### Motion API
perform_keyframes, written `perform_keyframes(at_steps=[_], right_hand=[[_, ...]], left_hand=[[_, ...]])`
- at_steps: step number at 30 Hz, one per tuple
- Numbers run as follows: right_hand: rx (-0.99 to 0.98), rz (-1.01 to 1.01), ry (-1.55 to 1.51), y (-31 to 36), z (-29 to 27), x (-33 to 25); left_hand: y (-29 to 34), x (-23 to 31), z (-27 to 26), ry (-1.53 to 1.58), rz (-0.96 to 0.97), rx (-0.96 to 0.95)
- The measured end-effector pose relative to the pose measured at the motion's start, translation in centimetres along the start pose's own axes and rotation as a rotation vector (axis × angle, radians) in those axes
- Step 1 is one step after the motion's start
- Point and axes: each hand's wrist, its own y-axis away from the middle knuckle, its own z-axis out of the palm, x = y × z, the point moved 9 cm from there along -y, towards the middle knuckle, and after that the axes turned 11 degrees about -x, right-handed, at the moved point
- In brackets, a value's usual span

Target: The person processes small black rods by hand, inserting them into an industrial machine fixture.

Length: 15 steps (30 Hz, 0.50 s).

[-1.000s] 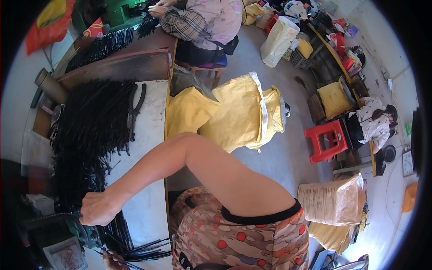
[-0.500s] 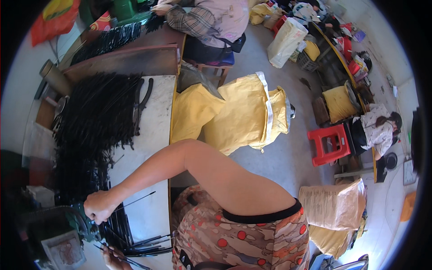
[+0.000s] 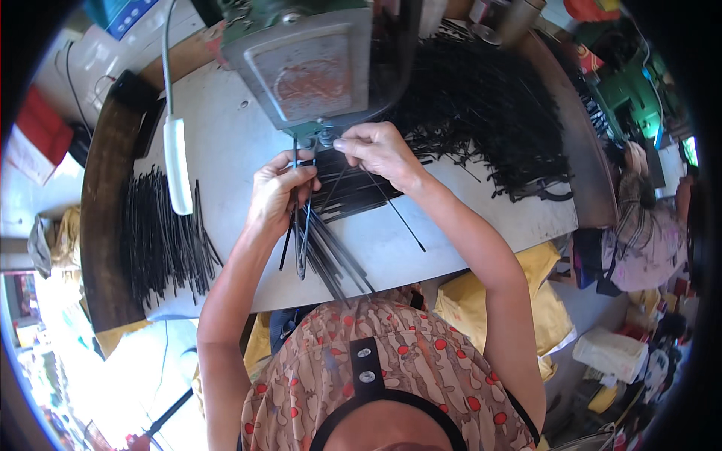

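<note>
In front of me stands a green machine head point(image 3: 301, 68) with a grey face plate. Just below it, my left hand point(image 3: 280, 188) is closed round a few thin black strips point(image 3: 302, 248), which hang down from the fingers. My right hand point(image 3: 380, 154) is at the right of the machine's lower end, its thumb and fingers pinched together. From beneath it a thin black strip point(image 3: 402, 222) slants down to the right; the fingers seem to grip its upper end. More loose black strips point(image 3: 338, 259) lie on the white tabletop point(image 3: 451, 233) below and between my hands.
A large heap of black strips point(image 3: 481, 105) covers the table's right side. Another bundle point(image 3: 162, 240) lies at the left by a dark wooden rim point(image 3: 109, 233). A white lamp tube point(image 3: 178, 165) hangs left of the machine. Yellow sacks point(image 3: 489, 301) stand beyond the front edge; another person point(image 3: 647, 240) sits at right.
The view has swung left, bringing the machine to the middle and both hands fully into sight. My hands are now close together under the machine; the left still holds strips.
</note>
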Motion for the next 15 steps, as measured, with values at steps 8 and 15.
perform_keyframes(at_steps=[8, 15], right_hand=[[0.014, 0.085, -0.064, -0.10, 0.20, 0.69], [-0.006, 0.056, -0.111, -0.34, 0.43, 0.35]], left_hand=[[-0.41, -0.08, 0.56, 0.024, 0.023, -0.022], [-0.50, 0.34, 0.82, 0.033, 0.037, -0.025]])
